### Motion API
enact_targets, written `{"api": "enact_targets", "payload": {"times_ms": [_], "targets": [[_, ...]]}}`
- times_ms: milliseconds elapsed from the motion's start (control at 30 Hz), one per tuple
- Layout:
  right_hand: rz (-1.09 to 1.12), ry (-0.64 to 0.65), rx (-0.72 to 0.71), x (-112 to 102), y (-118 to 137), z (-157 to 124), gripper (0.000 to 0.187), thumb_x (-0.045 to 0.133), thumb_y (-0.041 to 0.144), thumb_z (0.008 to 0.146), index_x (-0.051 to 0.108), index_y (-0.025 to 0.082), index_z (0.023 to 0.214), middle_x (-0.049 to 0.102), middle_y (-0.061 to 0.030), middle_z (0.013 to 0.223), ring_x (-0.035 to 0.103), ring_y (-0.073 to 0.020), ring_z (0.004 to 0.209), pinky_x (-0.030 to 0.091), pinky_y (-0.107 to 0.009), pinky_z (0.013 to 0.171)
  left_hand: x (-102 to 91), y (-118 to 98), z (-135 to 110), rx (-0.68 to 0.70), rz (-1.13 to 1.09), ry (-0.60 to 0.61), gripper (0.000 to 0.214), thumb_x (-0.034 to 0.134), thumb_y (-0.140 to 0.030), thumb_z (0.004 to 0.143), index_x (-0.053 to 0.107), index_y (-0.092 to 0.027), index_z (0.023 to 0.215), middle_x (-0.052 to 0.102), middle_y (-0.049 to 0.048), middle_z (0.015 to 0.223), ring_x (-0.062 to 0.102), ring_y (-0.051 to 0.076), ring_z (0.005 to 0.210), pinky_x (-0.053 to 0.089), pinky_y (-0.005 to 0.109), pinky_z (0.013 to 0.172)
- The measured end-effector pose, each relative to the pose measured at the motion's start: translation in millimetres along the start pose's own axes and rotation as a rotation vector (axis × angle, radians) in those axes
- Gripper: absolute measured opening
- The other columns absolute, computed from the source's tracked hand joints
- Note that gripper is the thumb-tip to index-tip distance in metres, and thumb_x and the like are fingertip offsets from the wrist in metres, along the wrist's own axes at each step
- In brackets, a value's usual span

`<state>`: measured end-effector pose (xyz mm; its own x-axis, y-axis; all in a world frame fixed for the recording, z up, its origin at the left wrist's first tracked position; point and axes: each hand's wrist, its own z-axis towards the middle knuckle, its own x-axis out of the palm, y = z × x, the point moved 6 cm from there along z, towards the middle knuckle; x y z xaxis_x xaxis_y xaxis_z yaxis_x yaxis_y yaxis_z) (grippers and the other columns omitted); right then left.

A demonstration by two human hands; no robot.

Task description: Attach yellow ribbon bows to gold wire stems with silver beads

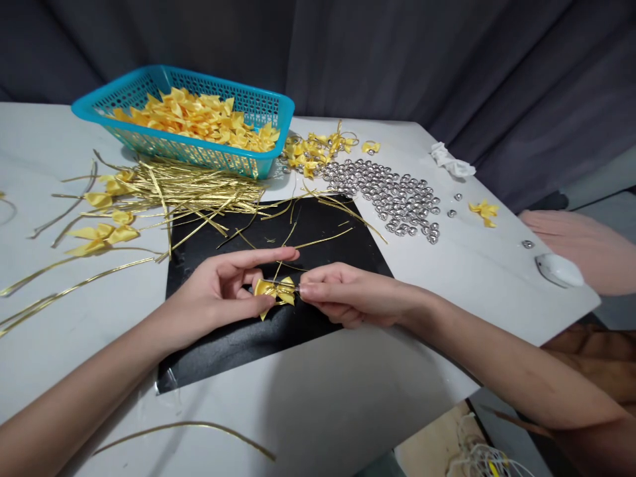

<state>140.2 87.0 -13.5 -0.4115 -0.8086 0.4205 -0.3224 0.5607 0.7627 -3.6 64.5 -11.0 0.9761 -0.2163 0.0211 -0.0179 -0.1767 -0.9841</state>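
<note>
Head view: we hold a yellow bow (275,291) from both sides over the black mat (223,344).
Our left hand (226,291) closes thumb and fingers on its left loop, and our right hand (342,298) pinches its right end, apparently to steady it, near the table's (348,397) front edge.

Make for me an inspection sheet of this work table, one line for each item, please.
surface: white table with a black mat under the hands.
job's things: yellow bow, pinched between both hands above the mat.
clutter: gold ties heaped at left; blue basket full of bows; loose bows beside it; silver beads at right; white crumpled cloth.
grippers: left hand and right hand, both closed on the bow.
cables: pale cords below the table's edge, unclear.
surroundings: dark curtain behind.
</note>
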Motion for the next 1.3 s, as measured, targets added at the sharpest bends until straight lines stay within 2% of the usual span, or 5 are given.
{"api": "enact_targets", "payload": {"times_ms": [467,700,967,1167,1300], "targets": [[-0.047,0.010,0.010,-1,2,-2,0.041,0.060,0.048,0.081,0.033,0.020,0.069,0.020,0.0125,0.048,0.010,-0.0025,0.039,0.008,-0.015,0.034,1.7,-4,1,0.013,-0.024,0.011,0.052,0.074,-0.020,0.070,0.063,-0.025,0.120,0.065,0.0027,0.075,0.048,0.009,0.054,0.038,0.019,0.044],[-0.930,-0.408,-0.288,-35,43,-23,0.036,0.057,0.045,0.082,0.043,0.016,0.067,0.035,0.0056,0.057,0.031,-0.0051,0.051,0.021,-0.018,0.047,-0.3,-2,-2,0.003,-0.092,0.004,0.051,0.073,-0.020,0.072,0.062,-0.029,0.121,0.045,-0.0044,0.060,0.041,0.007,0.053,0.034,0.016,0.045],[-1.614,-0.590,-0.162,-32,49,-24,0.036,0.044,0.049,0.088,0.051,0.016,0.075,0.055,-0.0034,0.073,0.043,-0.0110,0.059,0.020,-0.024,0.055,-0.2,-3,0,0.019,-0.103,0.020,0.053,0.072,-0.020,0.074,0.059,-0.034,0.124,0.050,-0.0038,0.062,0.045,0.007,0.056,0.036,0.015,0.049],[-1.420,-0.734,-0.627,-9,45,-23,0.022,0.051,0.034,0.089,0.060,0.015,0.096,0.056,-0.0017,0.075,0.048,-0.0096,0.061,0.032,-0.021,0.057,1.2,-2,1,0.000,-0.113,0.012,0.055,0.074,-0.019,0.072,0.060,-0.032,0.123,0.050,-0.0051,0.061,0.046,0.006,0.054,0.038,0.014,0.050],[-1.149,-0.565,-0.867,11,32,-12,0.014,0.059,0.021,0.086,0.062,0.014,0.098,0.045,0.0051,0.062,0.043,-0.0061,0.057,0.037,-0.018,0.061,3.7,-3,0,0.000,-0.080,0.039,0.055,0.072,-0.019,0.073,0.059,-0.029,0.125,0.048,-0.0058,0.059,0.045,0.006,0.053,0.039,0.015,0.050]]}}
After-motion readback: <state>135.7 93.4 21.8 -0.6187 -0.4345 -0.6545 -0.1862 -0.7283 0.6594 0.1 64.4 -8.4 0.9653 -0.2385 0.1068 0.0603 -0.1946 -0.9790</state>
